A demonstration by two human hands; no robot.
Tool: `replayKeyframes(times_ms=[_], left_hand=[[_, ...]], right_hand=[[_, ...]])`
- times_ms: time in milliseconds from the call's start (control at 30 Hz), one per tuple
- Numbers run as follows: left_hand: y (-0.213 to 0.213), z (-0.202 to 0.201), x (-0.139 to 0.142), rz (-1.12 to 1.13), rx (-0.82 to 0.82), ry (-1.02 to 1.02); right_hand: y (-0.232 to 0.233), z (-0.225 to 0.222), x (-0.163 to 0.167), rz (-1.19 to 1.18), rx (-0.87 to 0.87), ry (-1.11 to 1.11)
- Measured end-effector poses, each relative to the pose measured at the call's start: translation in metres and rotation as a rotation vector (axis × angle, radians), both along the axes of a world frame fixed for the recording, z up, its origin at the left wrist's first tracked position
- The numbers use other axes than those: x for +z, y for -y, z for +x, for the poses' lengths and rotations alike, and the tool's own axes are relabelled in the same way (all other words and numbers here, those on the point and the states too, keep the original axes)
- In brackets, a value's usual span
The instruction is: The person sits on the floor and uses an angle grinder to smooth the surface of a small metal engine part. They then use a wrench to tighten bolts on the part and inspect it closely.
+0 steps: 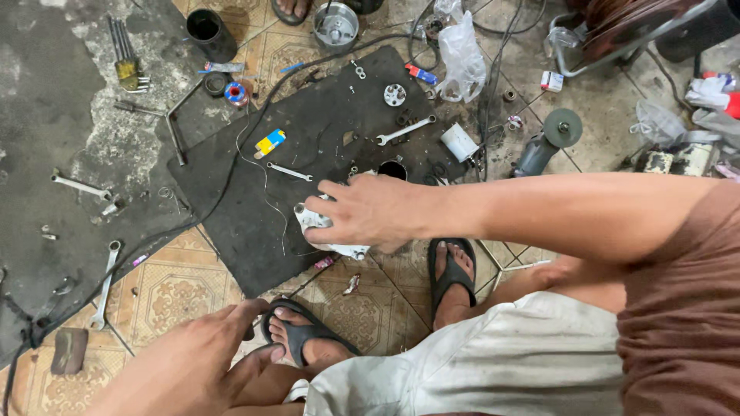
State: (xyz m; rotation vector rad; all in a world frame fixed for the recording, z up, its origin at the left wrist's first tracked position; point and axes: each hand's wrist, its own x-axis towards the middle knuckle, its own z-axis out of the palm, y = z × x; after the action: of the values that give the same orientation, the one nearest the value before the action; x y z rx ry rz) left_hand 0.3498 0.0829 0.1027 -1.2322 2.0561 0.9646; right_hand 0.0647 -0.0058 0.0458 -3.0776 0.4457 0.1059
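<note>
— Tiled floor, patterned and grimy, with a black rubber mat [254,231] spread over it; how far has the work got, would you say?

— Midway through a strip-down, I'd judge. Parts lie loose all over the mat: a small round plate [395,95], a combination wrench [405,130], a second smaller wrench [290,172], a white cylinder [459,142]. Nothing looks put back together.

— And the hands?

— The right hand [370,212] is curled down over a pale metal housing [324,231] at the mat's near edge, fingers wrapped on top of it, gripping it. The housing rests on the mat, just in front of the sandalled feet.

— The left one?

— The left hand [204,358] hangs low near the left foot, fingers loosely spread, holding nothing.

— What seems left to do?

— Most of it (my guess only). More wrenches [105,283] lie out on the dark floor to the left, a hex key set [127,65] too, and a grinder [543,142] sits untouched to the right.
</note>
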Motion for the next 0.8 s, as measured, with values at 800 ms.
replayKeyframes(times_ms=[800], left_hand=[[0.023,-0.041,0.046,-0.192,0.074,-0.077]], right_hand=[[0.034,0.022,0.004,0.168,-0.081,0.062]])
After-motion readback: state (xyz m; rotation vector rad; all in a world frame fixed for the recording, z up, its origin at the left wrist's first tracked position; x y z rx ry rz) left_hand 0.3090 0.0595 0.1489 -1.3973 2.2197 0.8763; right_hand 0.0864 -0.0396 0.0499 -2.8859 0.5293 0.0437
